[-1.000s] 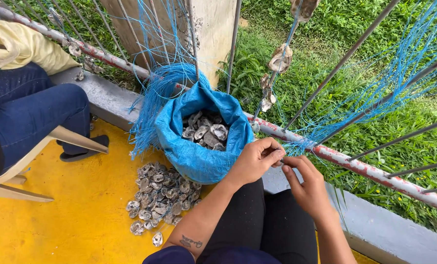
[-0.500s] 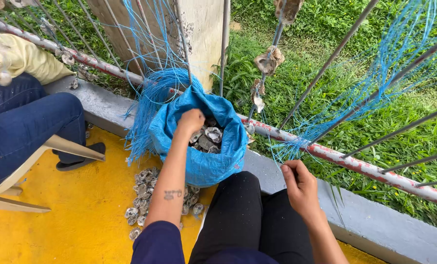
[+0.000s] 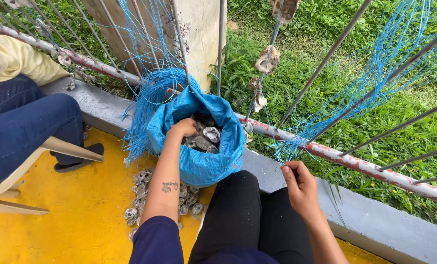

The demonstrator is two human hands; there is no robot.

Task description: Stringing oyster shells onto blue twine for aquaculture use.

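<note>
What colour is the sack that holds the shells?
Bright blue. The sack shows best in the head view, with the left hand reaching into it.

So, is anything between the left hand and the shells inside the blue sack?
Nothing visible: the left hand is already inside the open blue woven sack, its fingers resting on the grey shells.

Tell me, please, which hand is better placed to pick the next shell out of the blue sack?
Left. The left hand is already inside the blue sack, on the shells. The right hand is raised near the railing, apart from the sack.
</note>
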